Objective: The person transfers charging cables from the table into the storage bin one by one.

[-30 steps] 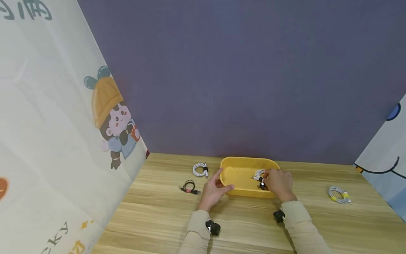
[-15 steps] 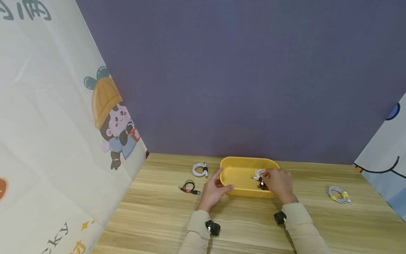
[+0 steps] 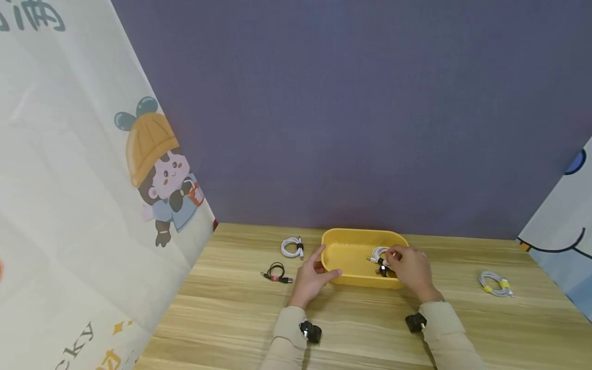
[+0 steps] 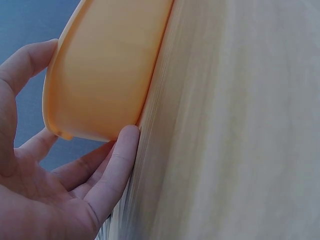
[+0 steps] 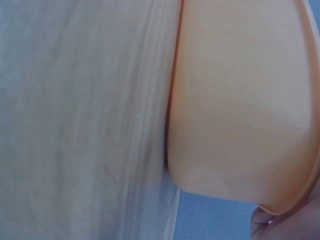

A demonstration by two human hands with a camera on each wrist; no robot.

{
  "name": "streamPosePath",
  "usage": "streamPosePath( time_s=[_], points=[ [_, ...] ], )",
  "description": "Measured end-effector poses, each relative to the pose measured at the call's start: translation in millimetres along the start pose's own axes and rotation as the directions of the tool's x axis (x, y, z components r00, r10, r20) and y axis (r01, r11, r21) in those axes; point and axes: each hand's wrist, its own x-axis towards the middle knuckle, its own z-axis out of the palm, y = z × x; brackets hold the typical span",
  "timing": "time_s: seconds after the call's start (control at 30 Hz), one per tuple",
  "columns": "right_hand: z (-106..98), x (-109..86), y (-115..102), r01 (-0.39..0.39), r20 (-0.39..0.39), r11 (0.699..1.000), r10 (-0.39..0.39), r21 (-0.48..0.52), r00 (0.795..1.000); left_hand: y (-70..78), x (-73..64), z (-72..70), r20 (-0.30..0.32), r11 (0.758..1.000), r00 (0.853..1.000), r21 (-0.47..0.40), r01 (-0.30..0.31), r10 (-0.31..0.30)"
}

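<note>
A yellow plastic bin [image 3: 344, 281] with rounded corners stands on the table. My left hand [image 3: 309, 280] grips its left end, the thumb at the front rim and another finger up at the back. In the left wrist view, fingers [image 4: 122, 155] touch the bin's outer wall. My right hand [image 3: 411, 270] reaches over the bin's right end, its fingertips pinching the right side of a coiled white cable [image 3: 380, 252] inside. Beside that cable lies a dark item [image 3: 383, 271], partly hidden. The right wrist view shows mostly the bin's wall [image 5: 240, 110] and a bit of the hand.
Left of the bin lie another coiled white cable [image 3: 291, 247] with a black tie and a black cable [image 3: 276, 273] with a red tie. A grey-white cable [image 3: 495, 284] with yellow ties lies far right. A dark blue panel [image 3: 361, 128] rises behind the table.
My right hand has shifted slightly right, uncovering more of the bin's contents. The left hand and the bin have stayed in place.
</note>
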Motion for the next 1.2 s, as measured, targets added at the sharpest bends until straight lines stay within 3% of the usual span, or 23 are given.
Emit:
streamPosePath(
  time_s=[0.4,0.57,0.73,0.93,1.07,1.2],
  points=[
    [-16.7,-6.3,5.9,-0.066,0.076,0.98,0.052,0.189,0.996,-0.3,1.1,0.5,-0.002,1.0,1.0,-0.011,-0.012,0.012],
    [-27.7,-9.2,9.7,-0.094,0.05,0.967,0.084,0.235,0.995,0.3,0.7,-0.5,-0.001,1.0,1.0,-0.009,-0.005,0.005],
    [-37.5,-10.1,15.4,-0.089,-0.012,0.97,0.094,0.228,0.995,0.3,1.2,-0.8,0.005,1.0,1.0,-0.017,-0.012,0.012],
    [-49.9,-12.1,28.2,-0.119,-0.032,0.975,0.127,0.19,0.991,-0.1,1.7,-1.0,0.007,1.0,1.0,-0.016,-0.012,0.012],
    [-58.9,-15.6,40.7,-0.182,-0.036,0.975,0.188,0.123,0.982,-0.1,1.5,-1.3,0.006,1.0,1.0,-0.006,-0.009,0.009],
    [-70.1,-20.5,55.6,-0.287,-0.005,0.955,0.288,0.075,0.958,-0.4,1.0,-1.4,0.007,1.0,1.0,-0.003,-0.008,0.008]
  ],
)
